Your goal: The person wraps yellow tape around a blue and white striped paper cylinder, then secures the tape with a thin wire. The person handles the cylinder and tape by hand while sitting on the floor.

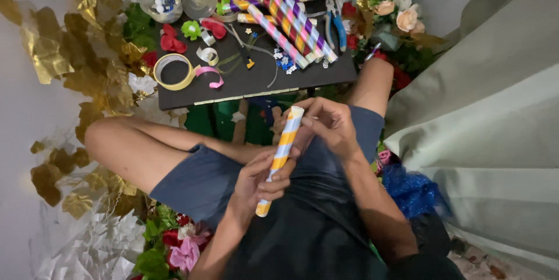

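1. A striped paper tube [282,156], orange, white and pale blue, was held over the lap, just in front of the near edge of the dark desk [256,85].
2. The tube's long axis was seen to run steeply, from a lower end towards the body up to an upper end towards the desk, leaning slightly to the right.
3. The left hand [259,182] was closed round the lower half of the tube; the grip was wrapped, fingers pressed onto the paper.
4. The right hand [326,126] was placed at the upper end, fingertips pinched on the tube's top edge. What lay under the fingertips could not be made out.
5. Thus the tube lay between both grips: the left one below, nearer the body; the right one above, nearer the desk.
6. On the desk, beyond the tube, a pile of finished striped tubes [288,21], a tape roll [173,71] and blue-handled pliers [335,24] were noted.
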